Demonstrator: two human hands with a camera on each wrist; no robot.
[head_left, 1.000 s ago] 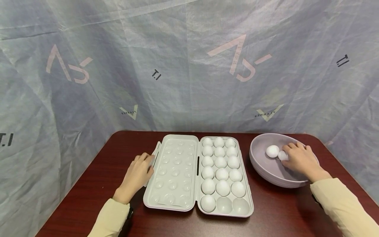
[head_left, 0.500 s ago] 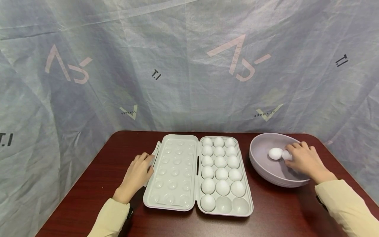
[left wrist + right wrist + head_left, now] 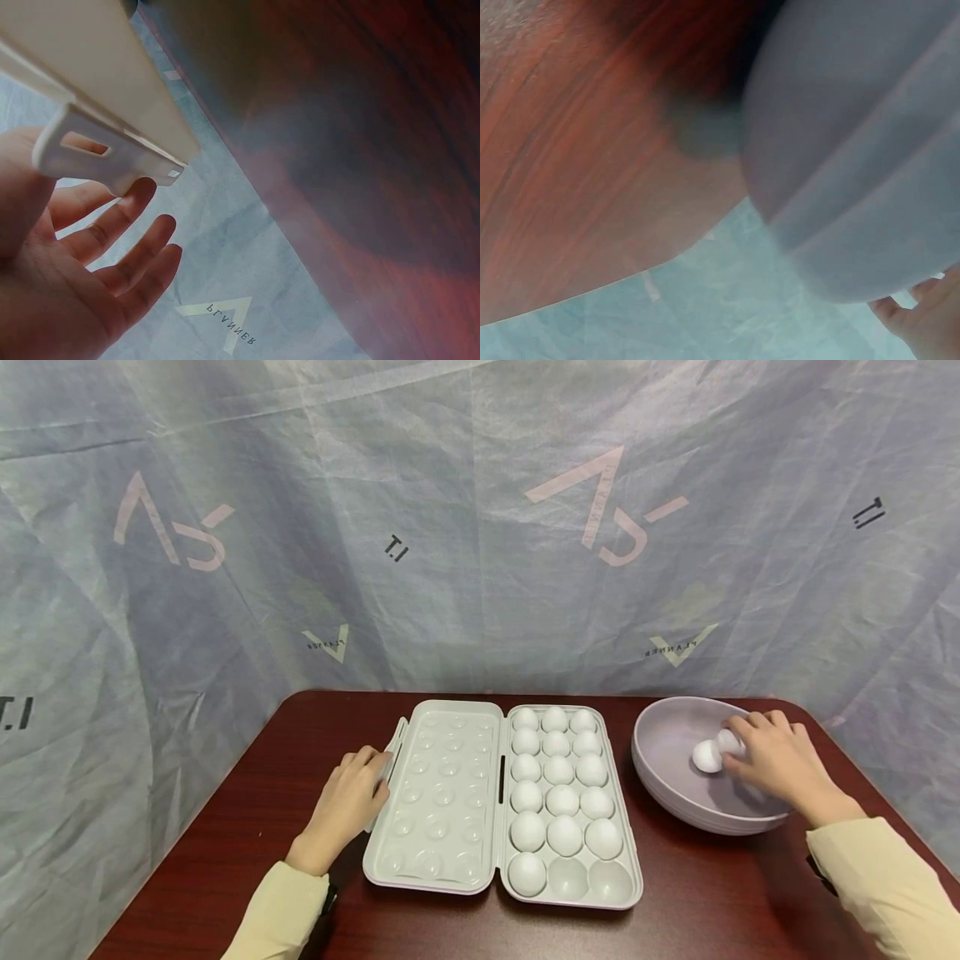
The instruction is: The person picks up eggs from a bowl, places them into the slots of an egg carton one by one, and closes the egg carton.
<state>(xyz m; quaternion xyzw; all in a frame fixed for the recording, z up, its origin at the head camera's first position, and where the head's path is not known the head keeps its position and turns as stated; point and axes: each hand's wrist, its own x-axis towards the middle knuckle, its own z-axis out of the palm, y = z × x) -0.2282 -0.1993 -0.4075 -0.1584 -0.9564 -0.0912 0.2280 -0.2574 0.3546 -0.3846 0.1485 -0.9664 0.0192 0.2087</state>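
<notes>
My left hand (image 3: 351, 802) holds the long latch flap (image 3: 112, 154) on the lid side of a white egg box; in the left wrist view the thumb and index finger go behind the flap, while the other fingers spread loosely. My right hand (image 3: 780, 764) reaches into a mauve bowl (image 3: 660, 777), thumb and fingers around a white egg (image 3: 729, 742). Another white egg (image 3: 707, 757) lies against it in the bowl. The right wrist view shows mainly the bowl's outer side, hiding both eggs.
The egg box lies unfolded, its dimpled lid (image 3: 431, 793) on the left. White eggs (image 3: 562, 802) fill most of the base (image 3: 628, 877); two front-right cups hold none. Everything stands on a dark red wooden table (image 3: 300, 735) before a printed grey sheet (image 3: 450, 593).
In the bowl, my right hand has shifted slightly to the right, and the two eggs have moved rightward and turned. The left hand and egg box have stayed put.
</notes>
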